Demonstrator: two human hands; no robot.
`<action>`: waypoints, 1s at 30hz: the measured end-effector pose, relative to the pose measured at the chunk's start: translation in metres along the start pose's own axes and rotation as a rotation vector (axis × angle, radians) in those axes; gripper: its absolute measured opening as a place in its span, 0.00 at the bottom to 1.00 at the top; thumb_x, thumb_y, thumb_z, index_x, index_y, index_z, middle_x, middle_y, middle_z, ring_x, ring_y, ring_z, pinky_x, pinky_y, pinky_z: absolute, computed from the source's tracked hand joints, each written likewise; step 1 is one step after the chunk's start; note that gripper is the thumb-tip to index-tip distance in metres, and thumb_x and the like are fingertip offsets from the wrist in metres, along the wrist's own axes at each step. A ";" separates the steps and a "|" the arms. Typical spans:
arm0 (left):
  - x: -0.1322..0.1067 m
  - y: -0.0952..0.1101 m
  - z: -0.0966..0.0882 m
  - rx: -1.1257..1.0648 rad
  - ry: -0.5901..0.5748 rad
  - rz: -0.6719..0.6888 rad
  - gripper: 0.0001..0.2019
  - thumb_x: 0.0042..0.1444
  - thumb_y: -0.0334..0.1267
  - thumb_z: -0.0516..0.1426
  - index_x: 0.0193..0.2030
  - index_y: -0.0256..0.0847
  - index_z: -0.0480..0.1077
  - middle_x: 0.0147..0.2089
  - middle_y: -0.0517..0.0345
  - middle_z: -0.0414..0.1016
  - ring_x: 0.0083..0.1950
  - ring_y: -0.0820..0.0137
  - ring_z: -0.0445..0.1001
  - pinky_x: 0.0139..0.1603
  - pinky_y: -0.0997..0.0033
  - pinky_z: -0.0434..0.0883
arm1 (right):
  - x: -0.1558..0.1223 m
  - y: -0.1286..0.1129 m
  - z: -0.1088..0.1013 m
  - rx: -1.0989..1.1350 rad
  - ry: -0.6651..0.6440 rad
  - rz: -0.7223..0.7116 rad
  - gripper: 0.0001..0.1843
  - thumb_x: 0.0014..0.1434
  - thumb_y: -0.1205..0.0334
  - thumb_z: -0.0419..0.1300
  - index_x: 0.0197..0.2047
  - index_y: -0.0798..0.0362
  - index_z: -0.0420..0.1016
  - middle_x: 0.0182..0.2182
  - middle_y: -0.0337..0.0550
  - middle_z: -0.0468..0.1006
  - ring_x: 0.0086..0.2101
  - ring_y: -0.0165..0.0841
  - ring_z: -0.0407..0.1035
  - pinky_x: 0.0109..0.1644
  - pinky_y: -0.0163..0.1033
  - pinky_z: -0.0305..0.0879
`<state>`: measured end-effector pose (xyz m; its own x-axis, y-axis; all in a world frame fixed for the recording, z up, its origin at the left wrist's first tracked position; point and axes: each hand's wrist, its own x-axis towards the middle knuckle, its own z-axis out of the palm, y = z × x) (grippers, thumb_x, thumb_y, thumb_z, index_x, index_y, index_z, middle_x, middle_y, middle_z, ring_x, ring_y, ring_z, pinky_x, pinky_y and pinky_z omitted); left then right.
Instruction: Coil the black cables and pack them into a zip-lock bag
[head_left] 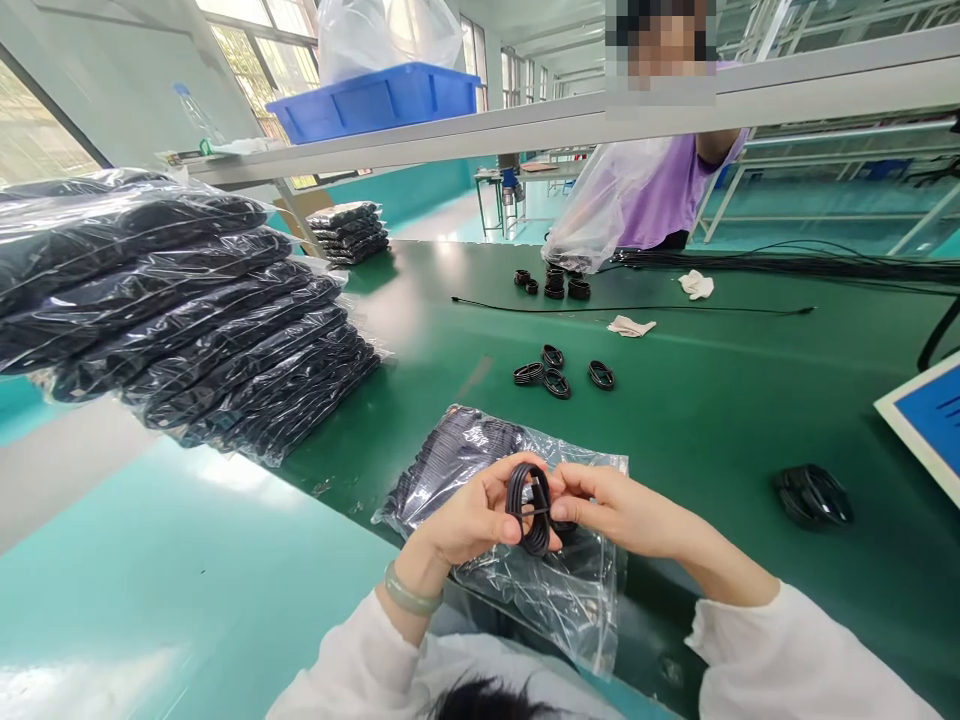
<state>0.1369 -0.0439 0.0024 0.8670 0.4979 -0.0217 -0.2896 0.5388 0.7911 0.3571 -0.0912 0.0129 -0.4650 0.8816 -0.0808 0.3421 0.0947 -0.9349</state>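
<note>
My left hand (472,515) grips a coiled black cable (529,505), fingers wrapped round its left side. My right hand (607,505) pinches the coil's right side, where a thin tie crosses the middle. Both hands hover above a clear plastic bag (555,590) that holds black ties or cables at its far end. Several finished black coils (559,372) lie on the green table (712,420) beyond the bag.
A tall pile of bagged black cables (202,320) fills the left. Another coil bundle (814,495) lies at right near a white-framed blue board (926,420). Across the table a person in purple (675,190) holds a clear bag (600,215); long loose cables (787,265) and more coils (555,283) lie there.
</note>
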 end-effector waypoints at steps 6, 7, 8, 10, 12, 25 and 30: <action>-0.001 0.010 0.006 0.049 0.010 -0.005 0.31 0.41 0.35 0.74 0.53 0.45 0.72 0.51 0.52 0.79 0.40 0.60 0.83 0.44 0.64 0.78 | -0.008 -0.005 -0.008 0.000 -0.038 -0.058 0.20 0.68 0.43 0.54 0.34 0.51 0.67 0.30 0.37 0.72 0.30 0.30 0.62 0.35 0.36 0.61; -0.001 0.010 0.007 0.046 -0.003 -0.013 0.31 0.41 0.35 0.75 0.53 0.45 0.72 0.50 0.52 0.79 0.40 0.60 0.83 0.43 0.64 0.78 | -0.008 -0.005 -0.008 0.021 -0.048 -0.063 0.20 0.68 0.42 0.54 0.35 0.50 0.67 0.30 0.37 0.72 0.30 0.30 0.62 0.35 0.37 0.61; -0.001 0.010 0.007 0.043 -0.016 -0.020 0.31 0.41 0.36 0.75 0.53 0.45 0.72 0.48 0.53 0.79 0.39 0.60 0.83 0.42 0.65 0.78 | -0.008 -0.004 -0.008 0.053 -0.063 -0.066 0.21 0.68 0.41 0.54 0.35 0.50 0.66 0.30 0.37 0.72 0.31 0.31 0.63 0.36 0.37 0.62; -0.001 0.009 0.008 0.031 -0.025 -0.023 0.32 0.40 0.36 0.75 0.53 0.45 0.72 0.47 0.54 0.80 0.39 0.60 0.84 0.42 0.65 0.78 | -0.007 -0.003 -0.008 0.117 -0.089 -0.071 0.22 0.67 0.39 0.52 0.36 0.50 0.65 0.31 0.38 0.72 0.32 0.32 0.64 0.37 0.38 0.63; -0.001 0.007 0.007 0.022 -0.020 -0.012 0.32 0.40 0.37 0.75 0.54 0.46 0.71 0.47 0.54 0.80 0.39 0.59 0.84 0.41 0.65 0.78 | -0.007 -0.002 -0.008 0.111 -0.090 -0.076 0.22 0.68 0.39 0.52 0.37 0.50 0.65 0.32 0.38 0.71 0.32 0.31 0.63 0.37 0.37 0.63; 0.000 0.005 0.009 0.051 -0.041 -0.022 0.31 0.42 0.38 0.75 0.53 0.45 0.71 0.48 0.53 0.78 0.39 0.61 0.83 0.41 0.66 0.78 | -0.001 0.003 -0.005 0.188 -0.127 -0.075 0.19 0.65 0.44 0.59 0.34 0.50 0.63 0.32 0.37 0.74 0.34 0.32 0.66 0.41 0.38 0.63; -0.004 0.004 0.009 0.090 -0.014 -0.014 0.31 0.44 0.37 0.73 0.54 0.46 0.68 0.52 0.51 0.75 0.42 0.59 0.83 0.45 0.64 0.76 | 0.001 0.012 -0.012 0.455 -0.214 0.047 0.25 0.57 0.38 0.65 0.39 0.52 0.69 0.27 0.34 0.70 0.26 0.27 0.61 0.31 0.34 0.57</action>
<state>0.1358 -0.0498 0.0111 0.8764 0.4809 -0.0256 -0.2402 0.4826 0.8423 0.3706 -0.0837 0.0061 -0.6308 0.7611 -0.1511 -0.0014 -0.1959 -0.9806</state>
